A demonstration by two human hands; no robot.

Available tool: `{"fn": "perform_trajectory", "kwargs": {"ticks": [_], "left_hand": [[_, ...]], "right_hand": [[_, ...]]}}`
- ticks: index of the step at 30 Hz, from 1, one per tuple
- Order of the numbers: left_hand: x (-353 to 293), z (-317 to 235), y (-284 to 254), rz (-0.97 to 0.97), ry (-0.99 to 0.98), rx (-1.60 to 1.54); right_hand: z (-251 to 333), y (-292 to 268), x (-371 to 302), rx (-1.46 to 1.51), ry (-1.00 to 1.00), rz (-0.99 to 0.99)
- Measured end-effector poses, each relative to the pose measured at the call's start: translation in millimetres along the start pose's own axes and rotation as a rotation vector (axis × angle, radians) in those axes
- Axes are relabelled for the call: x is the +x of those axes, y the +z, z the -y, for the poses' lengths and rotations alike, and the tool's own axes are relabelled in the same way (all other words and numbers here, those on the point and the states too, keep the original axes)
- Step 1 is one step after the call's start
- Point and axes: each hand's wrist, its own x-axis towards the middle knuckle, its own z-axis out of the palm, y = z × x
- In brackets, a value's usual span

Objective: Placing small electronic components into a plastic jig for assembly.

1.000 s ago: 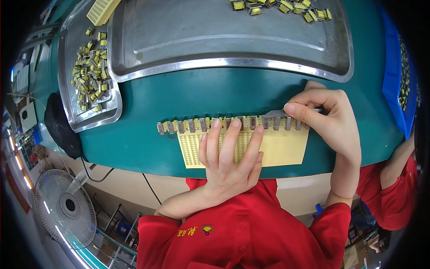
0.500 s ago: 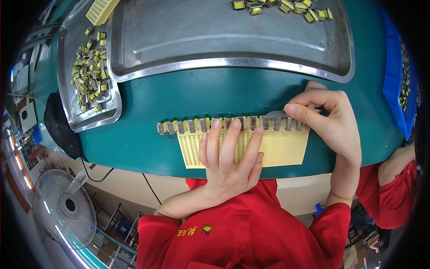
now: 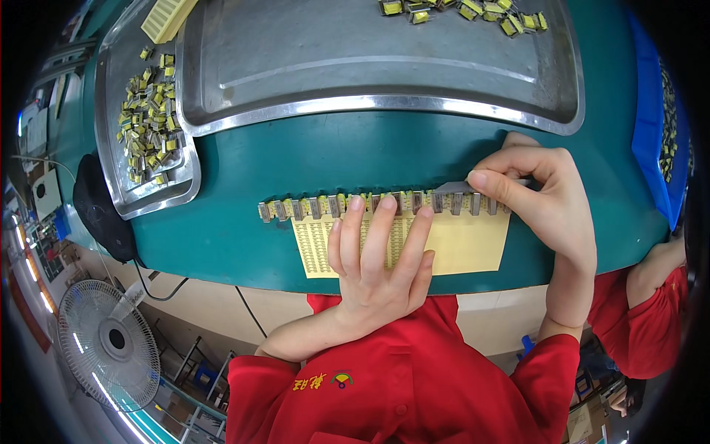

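**Apparently Lined Up, Only Partly Worked Through**

You have a row of small metal-and-yellow components point(image 3: 417, 198) set side by side across the middle of the frame, along the upper edge of a yellow sheet point(image 3: 467, 244), its left end reaching past the sheet onto the green tabletop point(image 3: 310, 152).

Your left hand point(image 3: 382, 285) is spread and clenches nothing; its fingertips rest on the middle of the row, and its palm side covers part of the sheet. Your right hand point(image 3: 510, 181) pinches a flat grey strip point(image 3: 453, 188) between thumb and forefinger, over the row's right end.

As for progress, the lining-up looks done for this row. The sheet carries small printed marks on its left part and is plain on its right, so it seems partly used, though your fingers hide where one gives way to the other. Whether each component is finished, you cannot tell at this size.

Outside the row, loose components lie in the narrow tray point(image 3: 140, 197) at upper left, in the wide tray point(image 3: 355, 66) at the top, and in the blue bin point(image 3: 648, 126) at right; whether those are finished or waiting is unclear.
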Motion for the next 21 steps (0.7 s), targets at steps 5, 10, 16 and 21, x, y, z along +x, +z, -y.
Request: {"fn": "perform_trajectory", "kwargs": {"ticks": [5, 10, 16, 21], "left_hand": [[0, -1, 0, 0.005, -0.003, 0.01], [2, -2, -2, 0.034, 0.007, 0.065], [6, -2, -10, 0.121, 0.048, 0.095], [3, -6, -5, 0.069, 0.013, 0.129]], "right_hand": [[6, 0, -1, 0.03, 0.079, 0.027], [6, 0, -1, 0.039, 0.069, 0.021], [6, 1, -2, 0.049, 0.066, 0.001], [1, 4, -3, 0.085, 0.027, -0.046]]}}
